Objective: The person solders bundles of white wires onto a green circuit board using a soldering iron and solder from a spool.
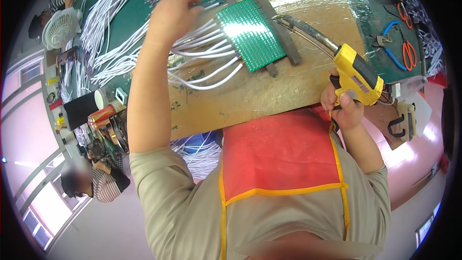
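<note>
A green circuit board (pixel 252 36) with rows of shiny solder points lies tilted on the work mat, held along its edges by dark bars. Several white cables (pixel 207 53) run into its left side. At the board's upper left corner, my left hand (pixel 175 17) is closed around the end of a white cable (pixel 211 6); the fingertips are partly hidden. To the right, my right hand (pixel 344 103) grips the handle of a yellow and black soldering gun (pixel 358 74). Its long metal tip points left and reaches over the dark bar (pixel 269 14) beside the board.
Bundles of white cables (pixel 113 9) spread across the green table at the left and back. Blue-handled cutters (pixel 385 41) and orange-handled scissors (pixel 409 55) lie at the right. A white basket (pixel 61 28) and two other people are at the far left.
</note>
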A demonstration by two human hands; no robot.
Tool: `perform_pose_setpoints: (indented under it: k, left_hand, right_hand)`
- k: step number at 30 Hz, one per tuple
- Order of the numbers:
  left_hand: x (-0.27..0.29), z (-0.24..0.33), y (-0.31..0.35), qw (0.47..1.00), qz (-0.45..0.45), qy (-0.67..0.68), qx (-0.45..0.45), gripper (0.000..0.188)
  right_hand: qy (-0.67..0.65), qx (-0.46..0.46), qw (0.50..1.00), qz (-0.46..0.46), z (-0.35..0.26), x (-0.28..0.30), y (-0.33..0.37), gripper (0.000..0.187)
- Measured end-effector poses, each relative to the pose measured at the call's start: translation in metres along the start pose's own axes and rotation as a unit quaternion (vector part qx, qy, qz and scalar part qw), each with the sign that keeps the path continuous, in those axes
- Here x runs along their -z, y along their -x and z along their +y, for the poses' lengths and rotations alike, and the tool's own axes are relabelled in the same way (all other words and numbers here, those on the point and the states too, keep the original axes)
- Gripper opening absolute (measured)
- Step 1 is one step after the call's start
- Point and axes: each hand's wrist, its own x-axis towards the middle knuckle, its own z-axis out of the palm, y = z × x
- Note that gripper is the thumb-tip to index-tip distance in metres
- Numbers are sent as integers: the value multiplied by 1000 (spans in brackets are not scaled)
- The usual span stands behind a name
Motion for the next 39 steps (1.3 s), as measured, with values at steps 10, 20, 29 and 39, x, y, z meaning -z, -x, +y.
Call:
perform_pose_setpoints:
  k: [10, 20, 29, 39]
  left_hand:
    - [5, 9, 15, 965, 155, 208, 35, 15]
    - [11, 107, 152, 983, 111, 110, -102, 19]
    - [-20, 112, 154, 992, 112, 55, -34, 11]
    - [-20, 109, 150, 994, 85, 39, -50, 12]
  right_hand:
    - [-9, -9, 1000, 0, -2, -3, -2, 70]
    - [4, 8, 999, -42, 5, -2, 11, 57]
    - [75, -74, 989, -106, 15, 11, 35, 37]
    - [79, -107, 982, -133, 12, 13, 32, 23]
